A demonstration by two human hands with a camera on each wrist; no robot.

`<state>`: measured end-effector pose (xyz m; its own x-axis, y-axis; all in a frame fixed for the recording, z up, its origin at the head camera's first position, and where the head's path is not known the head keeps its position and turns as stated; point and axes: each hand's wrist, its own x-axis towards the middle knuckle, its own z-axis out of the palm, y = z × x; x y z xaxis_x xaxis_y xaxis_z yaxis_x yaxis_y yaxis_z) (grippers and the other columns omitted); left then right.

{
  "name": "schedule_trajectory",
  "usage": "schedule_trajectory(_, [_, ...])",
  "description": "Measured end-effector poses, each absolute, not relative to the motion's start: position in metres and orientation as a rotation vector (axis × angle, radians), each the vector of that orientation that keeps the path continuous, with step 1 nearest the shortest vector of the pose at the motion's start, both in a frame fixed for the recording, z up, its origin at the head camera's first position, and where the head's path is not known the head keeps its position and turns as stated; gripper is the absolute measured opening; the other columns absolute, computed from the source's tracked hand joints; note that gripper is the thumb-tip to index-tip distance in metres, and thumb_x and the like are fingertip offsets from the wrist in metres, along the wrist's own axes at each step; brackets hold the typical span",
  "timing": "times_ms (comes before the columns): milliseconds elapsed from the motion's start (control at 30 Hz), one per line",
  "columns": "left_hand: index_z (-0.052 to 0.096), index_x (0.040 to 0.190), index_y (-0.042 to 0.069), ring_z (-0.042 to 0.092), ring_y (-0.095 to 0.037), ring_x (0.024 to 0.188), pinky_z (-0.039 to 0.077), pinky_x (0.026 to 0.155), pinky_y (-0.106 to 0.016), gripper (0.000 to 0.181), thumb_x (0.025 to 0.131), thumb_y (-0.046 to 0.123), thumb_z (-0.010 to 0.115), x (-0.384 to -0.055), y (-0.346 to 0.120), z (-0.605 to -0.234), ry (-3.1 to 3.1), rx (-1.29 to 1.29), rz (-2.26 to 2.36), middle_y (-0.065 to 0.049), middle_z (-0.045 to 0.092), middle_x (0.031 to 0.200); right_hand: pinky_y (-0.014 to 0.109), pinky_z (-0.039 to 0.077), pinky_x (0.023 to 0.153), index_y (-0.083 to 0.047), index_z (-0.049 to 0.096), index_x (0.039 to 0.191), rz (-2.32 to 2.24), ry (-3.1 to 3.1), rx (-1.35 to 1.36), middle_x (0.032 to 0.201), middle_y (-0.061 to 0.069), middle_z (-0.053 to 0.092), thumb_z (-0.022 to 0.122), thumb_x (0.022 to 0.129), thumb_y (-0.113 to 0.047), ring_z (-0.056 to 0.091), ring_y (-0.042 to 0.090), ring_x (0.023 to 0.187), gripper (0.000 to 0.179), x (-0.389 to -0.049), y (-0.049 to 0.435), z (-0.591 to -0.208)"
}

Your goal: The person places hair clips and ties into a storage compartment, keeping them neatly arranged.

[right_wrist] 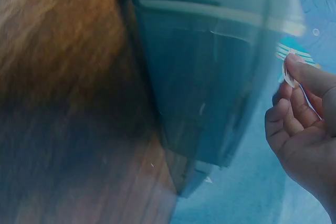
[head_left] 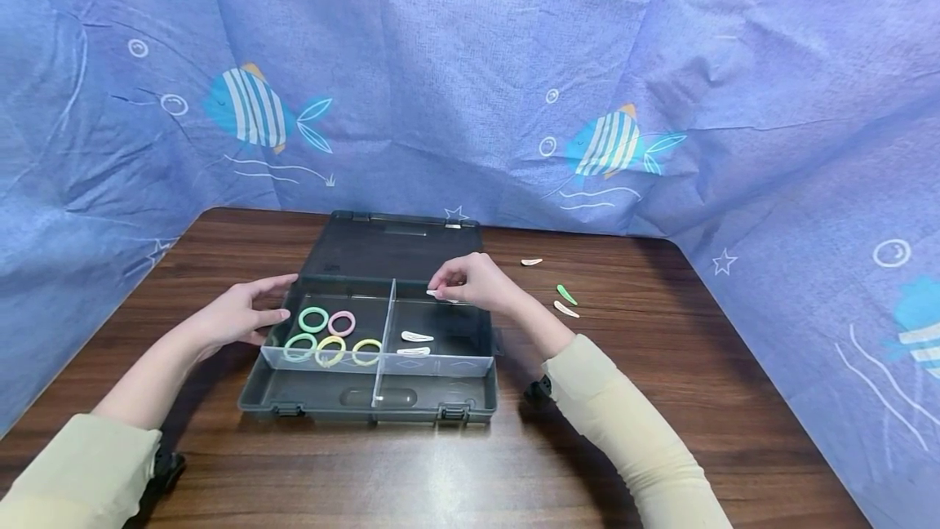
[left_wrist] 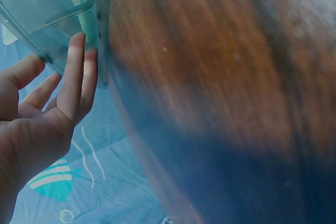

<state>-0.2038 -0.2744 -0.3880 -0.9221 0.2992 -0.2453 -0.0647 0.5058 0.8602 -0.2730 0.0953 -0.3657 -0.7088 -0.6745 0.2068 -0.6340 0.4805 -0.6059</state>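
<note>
A dark translucent divided box (head_left: 323, 413) lies on the table with its lid (head_left: 404, 247) folded back. At its left side wall is my left hand (head_left: 233, 315), fingers relaxed and touching the wall; the left wrist view shows the fingertips at the box edge. Over the back right compartment, my right hand (head_left: 477, 280) pinches a white hair clip (right_wrist: 288, 74) between thumb and fingertips. White hair clips (head_left: 416, 337) lie in that compartment below the hand. Several green, pink and yellow ring-shaped hair ties (head_left: 341, 323) lie in the back left compartment.
On the table right of the box lie a green hair clip (head_left: 566, 295), a pale clip (head_left: 566, 309) and a white clip (head_left: 532, 262) farther back. Clear dividers (head_left: 387, 325) stand up inside the box. A blue fish-print cloth (head_left: 470, 64) hangs behind the table.
</note>
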Motion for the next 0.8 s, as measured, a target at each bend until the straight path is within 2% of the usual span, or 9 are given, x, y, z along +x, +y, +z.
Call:
schedule_trajectory(467, [0.014,0.151,0.003,0.054,-0.041,0.111,0.057,0.074,-0.042,0.069,0.097,0.016,0.055,-0.203,-0.274,-0.388,2.404,0.225,1.370,-0.035,0.022,0.143,0.017,0.048,0.059,-0.013,0.075,0.085,-1.016,2.588,-1.116,0.072,-0.005,0.070,0.074,0.083,-0.015,0.057,0.001,0.062,0.003,-0.282,0.078,-0.390])
schedule_trajectory(667, [0.014,0.151,0.004,0.054,-0.041,0.112,0.057,0.074,-0.042,0.068,0.097,0.015,0.054,-0.203,-0.274,-0.387,2.407,0.222,1.368,-0.034,0.022,0.143,0.015,0.051,0.067,-0.013,0.075,0.084,-0.986,2.593,-1.172,0.074,-0.006,0.070,0.074,0.083,-0.015,0.060,-0.001,0.067,0.003,-0.283,0.073,-0.396])
schedule_trajectory(800, [0.014,0.151,0.003,0.053,-0.042,0.112,0.057,0.074,-0.043,0.069,0.097,0.016,0.054,-0.202,-0.274,-0.387,2.417,0.233,1.360,-0.034,0.023,0.142,0.014,0.050,0.067,-0.012,0.075,0.084,-0.913,2.597,-1.237,0.076,-0.007,0.071,0.073,0.083,-0.014,0.060,-0.002,0.069,0.003,-0.281,0.070,-0.400])
